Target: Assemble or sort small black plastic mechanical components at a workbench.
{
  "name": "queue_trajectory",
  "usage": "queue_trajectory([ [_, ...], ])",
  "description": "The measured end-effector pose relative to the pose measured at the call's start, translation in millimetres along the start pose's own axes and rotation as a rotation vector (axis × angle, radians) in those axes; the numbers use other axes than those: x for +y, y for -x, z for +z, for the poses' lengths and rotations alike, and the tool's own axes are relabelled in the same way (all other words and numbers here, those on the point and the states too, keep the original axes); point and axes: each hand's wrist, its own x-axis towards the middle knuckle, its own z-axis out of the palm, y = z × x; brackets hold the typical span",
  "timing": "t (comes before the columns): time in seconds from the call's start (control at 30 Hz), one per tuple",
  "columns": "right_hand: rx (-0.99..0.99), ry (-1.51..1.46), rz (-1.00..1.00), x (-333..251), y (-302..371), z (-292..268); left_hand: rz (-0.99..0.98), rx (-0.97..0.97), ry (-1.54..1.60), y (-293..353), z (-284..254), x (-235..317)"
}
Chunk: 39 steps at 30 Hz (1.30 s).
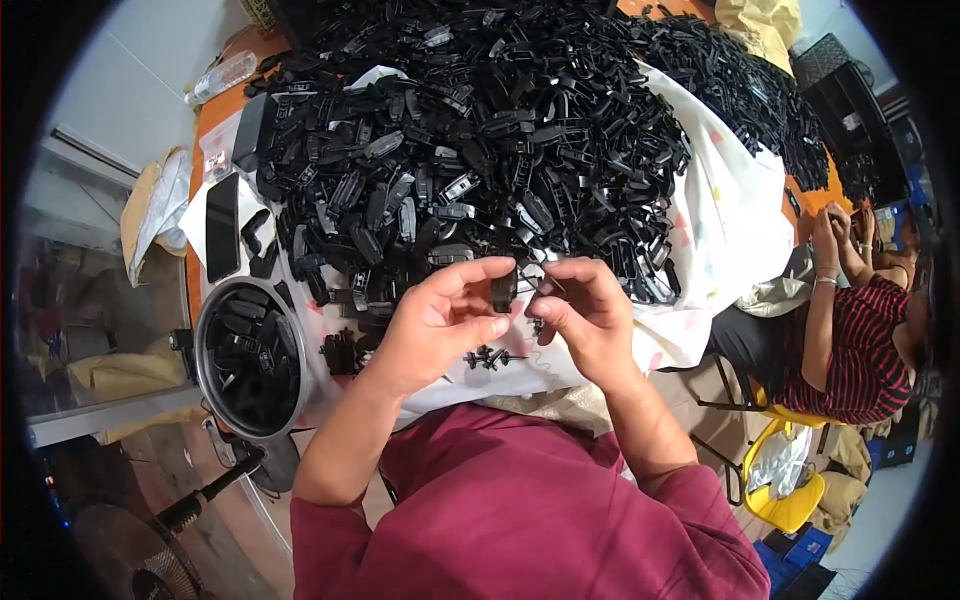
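Between the thumb and fingers of my left hand [432, 312] is a black plastic part [504, 291], held upright above the near edge of the table. Close by on its right, my right hand [594, 318] pinches a small thin black piece [546, 288]. The fingertips of both hands nearly meet, and I cannot tell whether the two pieces touch. Beyond them spreads a large heap of black plastic clip-like parts [400, 180]. Below my fingers, small black pieces [488, 358] lie on the white cloth [590, 357], with another little cluster of black parts [342, 353] left of them.
A round metal bowl [203, 350] of black parts stands at the left edge, near a dark phone [223, 228]. A clear bottle [224, 76] lies at the far left. On the right, a person in a striped shirt [850, 345] sits by a yellow chair [782, 505]. A fan [130, 550] stands lower left.
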Motion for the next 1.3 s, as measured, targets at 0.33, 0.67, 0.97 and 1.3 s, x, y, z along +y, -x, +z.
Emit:
queue_trajectory([
  [0.33, -0.087, 0.649, -0.507, -17, -1, 0, 0.426, 0.076, -0.622, 4, -6, -1],
  [0.67, -0.211, 0.839, -0.373, -19, 12, -5, 0.419, 0.078, -0.774, 13, -11, -11],
  [0.97, 0.074, 0.645, -0.335, 6, 26, 11, 0.25, 0.211, -0.22, 12, 7, -42],
  [1.3, -0.078, 0.525, -0.172, -10, 25, -5, 0.566, 0.083, -0.879, 15, -6, -17],
])
